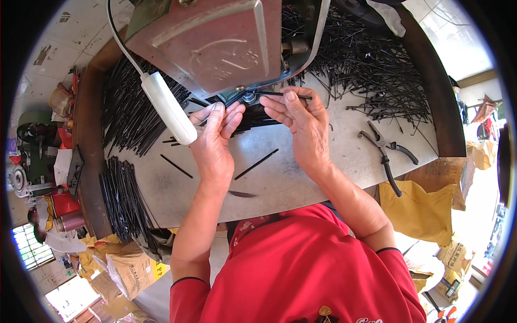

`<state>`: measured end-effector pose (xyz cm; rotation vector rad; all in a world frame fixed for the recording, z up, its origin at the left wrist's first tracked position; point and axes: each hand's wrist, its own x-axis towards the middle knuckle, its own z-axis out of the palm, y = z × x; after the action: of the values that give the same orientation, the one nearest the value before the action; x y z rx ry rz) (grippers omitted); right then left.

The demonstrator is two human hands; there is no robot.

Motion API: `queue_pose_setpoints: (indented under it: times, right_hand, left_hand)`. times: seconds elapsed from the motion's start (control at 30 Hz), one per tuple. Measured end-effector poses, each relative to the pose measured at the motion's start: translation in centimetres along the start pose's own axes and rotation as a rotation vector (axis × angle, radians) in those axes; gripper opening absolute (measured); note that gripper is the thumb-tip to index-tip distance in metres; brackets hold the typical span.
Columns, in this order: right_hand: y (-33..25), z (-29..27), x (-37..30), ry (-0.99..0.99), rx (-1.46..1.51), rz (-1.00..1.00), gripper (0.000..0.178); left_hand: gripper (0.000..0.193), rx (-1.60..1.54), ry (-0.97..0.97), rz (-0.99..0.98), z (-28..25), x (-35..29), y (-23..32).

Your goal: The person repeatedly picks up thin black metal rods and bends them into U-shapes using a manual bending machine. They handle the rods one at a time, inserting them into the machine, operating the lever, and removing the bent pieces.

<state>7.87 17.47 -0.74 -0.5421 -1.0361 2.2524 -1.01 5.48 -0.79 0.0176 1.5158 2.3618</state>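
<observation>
At the middle of the bench, my left hand (214, 134) is closed round thin black rods (233, 99), which slant up under the machine. My right hand (304, 121) pinches another thin black rod (271, 93) between thumb and fingers, holding it nearly level. Both hands are close together beneath the reddish-brown metal machine housing (210, 46). A small round metal part (249, 98) shows between them, and the rods' inner ends meet near it. Exactly where those ends sit is too small to tell.
A white lamp bar (168, 107) hangs by its cable beside my left hand. Pliers with black handles (383, 148) lie to the right. Bundled black rods (123, 196) fill the left side; a tangled heap (371, 70) covers the far right. Raised brown edging (449, 107) borders the bench.
</observation>
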Motion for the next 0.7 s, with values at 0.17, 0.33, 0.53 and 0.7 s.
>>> queue_pose_setpoints:
  times: [0.17, 0.33, 0.53, 0.7]
  right_hand:
    - [-0.1, 0.0, 0.7, -0.002, 0.022, 0.016, 0.021]
    - [0.1, -1.0, 1.4, -0.026, 0.043, 0.079, 0.021]
    - [-0.1, -0.7, 1.0, -0.030, 0.016, 0.056, 0.020]
    - [-0.4, -0.6, 1.1, -0.029, 0.045, 0.068, 0.019]
  left_hand:
    - [0.014, -0.039, -0.023, -0.008, 0.2, 0.2, -0.1]
    - [0.014, -0.045, -0.107, -0.095, -0.9, 1.3, -0.3]
    - [0.015, -0.024, -0.114, -0.137, -0.9, 1.6, 0.4]
    - [0.008, 0.006, -0.077, -0.051, -0.5, 0.7, 0.3]
